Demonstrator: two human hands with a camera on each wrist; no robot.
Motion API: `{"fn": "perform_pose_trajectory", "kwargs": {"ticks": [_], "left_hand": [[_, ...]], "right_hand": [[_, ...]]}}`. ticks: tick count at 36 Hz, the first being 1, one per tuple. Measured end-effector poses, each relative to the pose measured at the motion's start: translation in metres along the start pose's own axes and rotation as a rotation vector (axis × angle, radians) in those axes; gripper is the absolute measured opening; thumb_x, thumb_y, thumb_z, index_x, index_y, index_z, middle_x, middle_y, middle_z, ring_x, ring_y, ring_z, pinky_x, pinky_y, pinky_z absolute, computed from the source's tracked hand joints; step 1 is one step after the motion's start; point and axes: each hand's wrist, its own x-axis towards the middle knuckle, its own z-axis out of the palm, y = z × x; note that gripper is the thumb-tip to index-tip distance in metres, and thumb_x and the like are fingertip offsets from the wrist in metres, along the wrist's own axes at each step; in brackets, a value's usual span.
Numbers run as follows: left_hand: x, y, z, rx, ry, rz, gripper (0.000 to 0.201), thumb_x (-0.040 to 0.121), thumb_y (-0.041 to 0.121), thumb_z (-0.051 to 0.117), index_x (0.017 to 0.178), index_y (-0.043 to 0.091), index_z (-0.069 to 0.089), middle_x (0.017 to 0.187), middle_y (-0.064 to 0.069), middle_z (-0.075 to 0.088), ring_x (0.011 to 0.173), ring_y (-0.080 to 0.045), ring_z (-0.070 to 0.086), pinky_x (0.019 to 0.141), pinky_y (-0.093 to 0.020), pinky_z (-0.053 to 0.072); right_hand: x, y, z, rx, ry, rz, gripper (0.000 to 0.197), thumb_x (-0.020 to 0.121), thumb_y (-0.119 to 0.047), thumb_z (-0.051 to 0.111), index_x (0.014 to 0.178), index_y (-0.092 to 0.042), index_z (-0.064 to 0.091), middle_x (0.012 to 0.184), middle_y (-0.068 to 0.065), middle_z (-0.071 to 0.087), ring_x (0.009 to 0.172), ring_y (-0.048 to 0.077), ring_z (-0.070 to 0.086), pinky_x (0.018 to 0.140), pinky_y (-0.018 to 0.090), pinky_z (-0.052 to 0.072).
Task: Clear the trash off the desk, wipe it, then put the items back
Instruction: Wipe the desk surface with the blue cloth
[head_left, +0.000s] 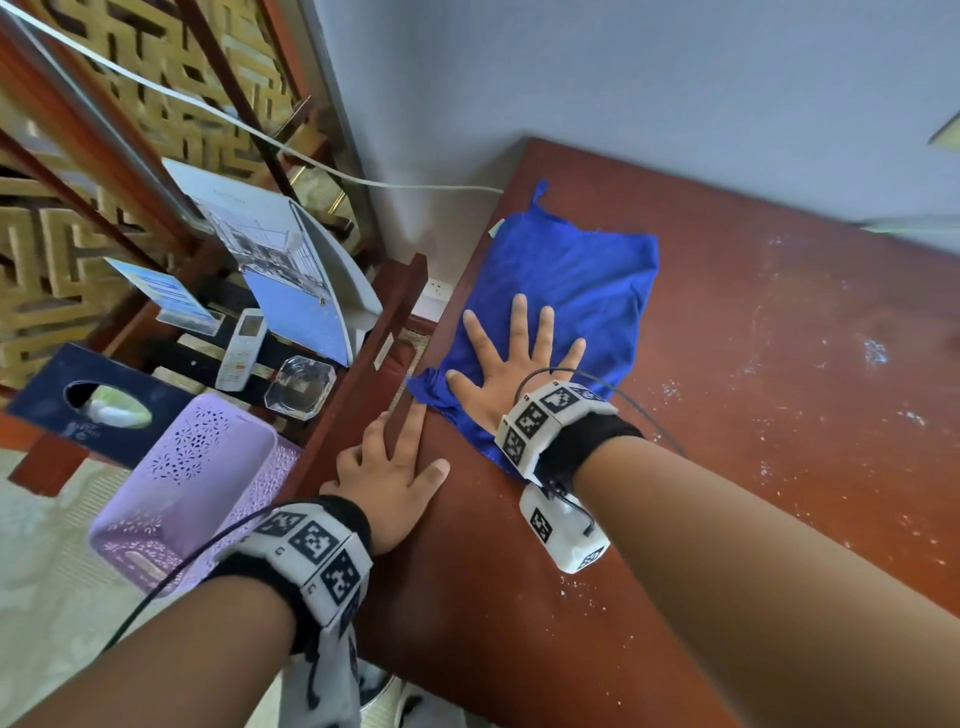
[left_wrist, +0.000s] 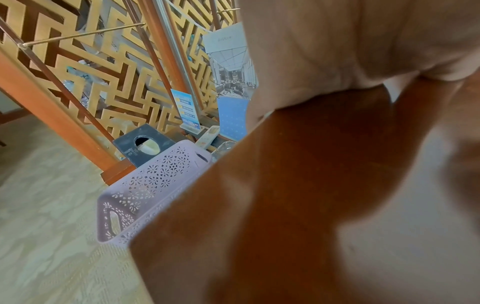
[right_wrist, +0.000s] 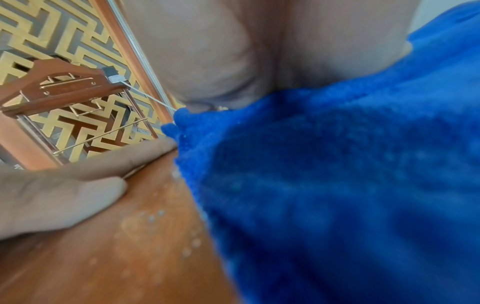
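A blue cloth lies spread on the red-brown desk near its left edge. My right hand presses flat on the cloth with fingers spread and straight. My left hand rests flat at the desk's left edge, fingers straight, one fingertip touching the cloth's near corner. In the right wrist view the cloth fills the right side under my palm, and the left hand lies on the wet desk. The left wrist view shows my palm on the desk. White specks and droplets dot the desk top.
A lilac perforated basket stands on the floor left of the desk. Beyond it a low wooden rack holds a dark tissue box, a white remote, a glass ashtray, a blue folder and a small sign holder.
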Motion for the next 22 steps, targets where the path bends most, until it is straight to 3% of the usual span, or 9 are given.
{"fn": "perform_pose_trajectory", "kwargs": {"ticks": [9,18,22], "left_hand": [[0.000,0.003,-0.001,0.017,-0.007,-0.027,0.065,0.095,0.058,0.028,0.148,0.043,-0.006,0.157,0.000,-0.006,0.142,-0.032,0.005,0.114,-0.051,0.016],[0.001,0.000,-0.001,-0.024,-0.001,0.014,0.075,0.089,0.068,0.032,0.148,0.043,-0.006,0.158,0.000,-0.003,0.144,-0.028,0.000,0.114,-0.054,0.014],[-0.003,-0.010,-0.004,-0.147,-0.022,0.081,0.075,0.090,0.058,0.042,0.149,0.042,-0.001,0.159,0.001,-0.003,0.145,-0.029,-0.002,0.116,-0.051,0.011]], "right_hand": [[-0.011,-0.005,0.010,-0.026,0.007,-0.007,0.069,0.089,-0.065,0.025,0.145,-0.049,-0.012,0.152,0.001,-0.034,0.137,0.033,-0.034,0.105,0.066,-0.017],[-0.025,-0.011,0.017,-0.020,-0.003,0.020,0.065,0.091,-0.063,0.025,0.143,-0.051,-0.011,0.153,-0.005,-0.032,0.139,0.029,-0.032,0.107,0.064,-0.017],[-0.026,-0.012,0.017,-0.011,-0.001,0.040,0.063,0.091,-0.063,0.025,0.142,-0.054,-0.011,0.153,-0.008,-0.031,0.140,0.027,-0.030,0.108,0.063,-0.017]]}}
